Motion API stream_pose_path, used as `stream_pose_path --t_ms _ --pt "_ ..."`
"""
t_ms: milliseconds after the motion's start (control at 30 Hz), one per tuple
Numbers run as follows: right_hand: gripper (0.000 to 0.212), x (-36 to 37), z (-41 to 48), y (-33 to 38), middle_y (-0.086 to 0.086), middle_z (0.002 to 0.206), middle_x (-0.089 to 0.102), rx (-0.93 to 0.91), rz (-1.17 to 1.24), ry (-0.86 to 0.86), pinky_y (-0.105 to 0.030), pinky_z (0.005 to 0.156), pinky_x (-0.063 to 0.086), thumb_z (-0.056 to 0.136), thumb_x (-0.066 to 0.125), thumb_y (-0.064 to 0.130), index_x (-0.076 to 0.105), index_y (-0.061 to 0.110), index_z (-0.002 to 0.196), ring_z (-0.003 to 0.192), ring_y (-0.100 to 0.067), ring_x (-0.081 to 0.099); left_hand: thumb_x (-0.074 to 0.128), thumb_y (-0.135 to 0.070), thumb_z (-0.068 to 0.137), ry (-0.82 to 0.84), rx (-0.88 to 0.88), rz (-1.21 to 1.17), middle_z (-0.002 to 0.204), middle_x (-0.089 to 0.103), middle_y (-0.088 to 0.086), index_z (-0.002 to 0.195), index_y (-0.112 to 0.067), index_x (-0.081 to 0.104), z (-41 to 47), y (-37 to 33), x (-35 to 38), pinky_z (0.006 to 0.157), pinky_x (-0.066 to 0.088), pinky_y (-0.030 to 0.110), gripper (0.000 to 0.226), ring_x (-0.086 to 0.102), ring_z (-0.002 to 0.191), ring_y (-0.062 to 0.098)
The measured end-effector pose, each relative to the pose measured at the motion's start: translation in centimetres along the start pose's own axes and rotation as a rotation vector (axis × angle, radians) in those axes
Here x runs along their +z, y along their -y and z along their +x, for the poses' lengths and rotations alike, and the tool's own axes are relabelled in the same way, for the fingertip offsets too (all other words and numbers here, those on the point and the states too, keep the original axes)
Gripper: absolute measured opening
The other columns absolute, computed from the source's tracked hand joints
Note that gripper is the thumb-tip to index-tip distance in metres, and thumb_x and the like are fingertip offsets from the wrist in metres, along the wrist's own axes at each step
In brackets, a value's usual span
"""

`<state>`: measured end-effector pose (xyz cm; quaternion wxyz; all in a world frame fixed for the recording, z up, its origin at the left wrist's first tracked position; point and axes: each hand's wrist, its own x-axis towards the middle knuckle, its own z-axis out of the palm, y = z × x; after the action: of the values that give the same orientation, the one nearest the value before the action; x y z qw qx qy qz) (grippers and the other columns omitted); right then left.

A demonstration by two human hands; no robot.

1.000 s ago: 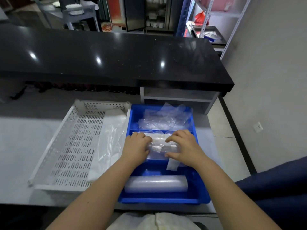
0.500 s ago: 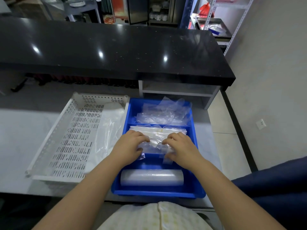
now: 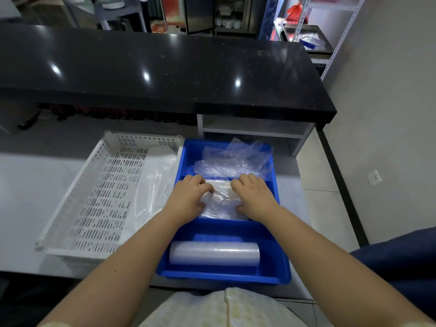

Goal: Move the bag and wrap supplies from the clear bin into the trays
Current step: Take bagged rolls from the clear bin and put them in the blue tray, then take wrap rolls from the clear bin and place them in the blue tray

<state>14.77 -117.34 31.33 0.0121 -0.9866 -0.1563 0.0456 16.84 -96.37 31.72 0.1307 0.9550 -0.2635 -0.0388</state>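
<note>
The bag stack (image 3: 220,205) I held up a second ago now lies flat in the middle compartment of the blue tray (image 3: 282,232), centre frame. My left hand (image 3: 188,197) and right hand (image 3: 254,197) still curl round its ends. Letting go looks next.

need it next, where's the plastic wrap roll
Head view, lower centre: the roll lies in the nearest compartment of the blue tray, right of the white tray.
</note>
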Motion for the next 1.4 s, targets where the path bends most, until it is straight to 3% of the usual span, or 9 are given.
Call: stream_pose_path --t_ms 167,333,467,633,733,1000,1233,1400 --pt "0.042 0.7 -0.8 -0.4 0.002 0.105 0.051 -0.012 0.147 0.0 -0.029 0.076 0.031 0.07 0.075 0.028 0.044 0.024 0.098 0.089 -0.017 0.038 0.071 -0.022 0.078 0.017 0.006 -0.008 0.115 0.054 -0.006 0.118 -0.032 0.06 -0.5 0.4 0.2 0.09 0.043 0.035 0.043 0.047 0.108 0.019" --pt "0.04 -0.8 -1.7 -1.4 0.009 0.109 0.053 -0.037 0.295 0.054 -0.032 0.088 0.041 0.074 0.073 0.046 0.054 0.03 0.105 0.099 -0.014 0.043 0.067 -0.028 0.083 0.005 -0.006 -0.042 0.119 0.058 -0.008 0.119 -0.031 0.059 -1.3 0.3 -0.3 0.092 0.044 0.033 0.037 0.049 0.111 0.016" --pt "0.029 -2.8 -0.7 -0.2 0.01 0.104 0.059 -0.057 0.38 -0.109 -0.033 0.089 0.042 0.081 0.068 0.043 0.061 0.028 0.105 0.097 -0.013 0.049 0.064 -0.03 0.083 -0.101 -0.067 -0.025 0.115 0.061 -0.004 0.116 -0.026 0.063 -2.0 0.1 -2.0 0.088 0.044 0.04 0.033 0.053 0.108 0.021" --pt "0.017 -4.8 2.7 6.0 0.001 0.09 0.067 -0.233 0.46 -0.332 -0.038 0.079 0.044 0.08 0.072 0.021 0.067 0.016 0.095 0.086 -0.023 0.057 0.065 -0.033 0.081 -0.268 -0.318 0.048 0.112 0.062 -0.005 0.113 -0.027 0.064 -4.4 1.6 -4.1 0.092 0.031 0.041 0.032 0.052 0.108 0.022" --pt "0.019 -5.3 4.7 10.3 0.003 0.091 0.067 -0.324 0.52 -0.345 -0.04 0.078 0.044 0.08 0.071 0.021 0.067 0.016 0.097 0.087 -0.023 0.057 0.063 -0.038 0.083 -0.299 -0.495 0.041 0.116 0.061 -0.005 0.116 -0.029 0.061 -7.7 3.7 -4.7 0.094 0.029 0.042 0.034 0.05 0.113 0.022" --pt "0.029 -5.6 8.2 27.1 -0.001 0.106 0.063 -0.692 0.424 -0.212 -0.042 0.085 0.04 0.078 0.073 0.025 0.066 0.018 0.106 0.102 -0.028 0.053 0.058 -0.039 0.085 -0.395 -0.915 0.034 0.122 0.058 -0.006 0.119 -0.032 0.059 -22.7 12.0 -6.9 0.097 0.029 0.041 0.034 0.043 0.118 0.021" --pt "0.025 -5.7 9.1 49.0 -0.007 0.1 0.065 -0.984 0.36 -0.195 -0.045 0.077 0.044 0.074 0.072 0.018 0.067 0.012 0.098 0.094 -0.035 0.056 0.059 -0.051 0.082 -0.494 -1.237 0.14 0.11 0.062 -0.003 0.113 -0.031 0.06 -40.9 21.9 -10.3 0.083 0.041 0.04 0.037 0.052 0.105 0.024" --pt "0.031 -3.9 9.4 63.9 -0.002 0.107 0.064 -1.113 0.383 -0.147 -0.04 0.08 0.045 0.076 0.074 0.025 0.066 0.019 0.104 0.098 -0.029 0.054 0.06 -0.049 0.082 -0.507 -1.388 0.152 0.119 0.061 0.0 0.116 -0.03 0.06 -53.0 28.6 -11.4 0.088 0.039 0.04 0.04 0.05 0.111 0.026"
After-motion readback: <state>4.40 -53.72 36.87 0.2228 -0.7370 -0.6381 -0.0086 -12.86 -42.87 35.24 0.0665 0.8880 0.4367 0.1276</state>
